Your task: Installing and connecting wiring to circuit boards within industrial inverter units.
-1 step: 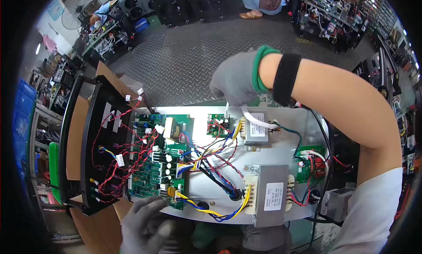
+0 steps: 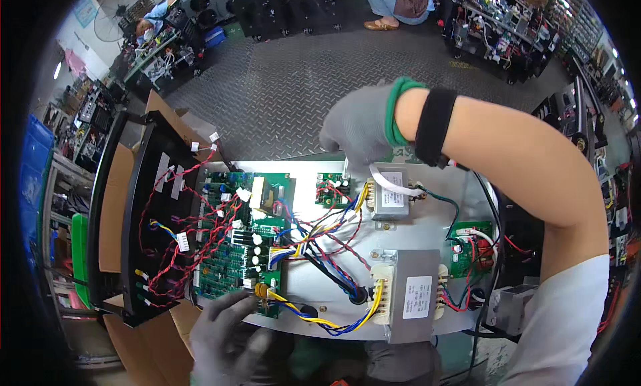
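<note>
Above the far edge of a metal chassis plate, my right hand, in a grey glove with a green cuff, is closed round a white sleeved cable. The cable runs to the smaller transformer; my fingertips are hidden behind the hand. A small green circuit board lies just below that hand. At the near edge, my gloved left hand has its fingers apart and holds nothing. It is beside the corner of the large green circuit board. A larger transformer sits on the plate's near side.
A black panel with red wires stands at the left, beside cardboard. Another green board and black cables are at the right. Across the patterned floor are cluttered benches and other people.
My left hand has shifted slightly right and up toward the board's corner. My right hand has dipped slightly, still on the white sleeved cable.
</note>
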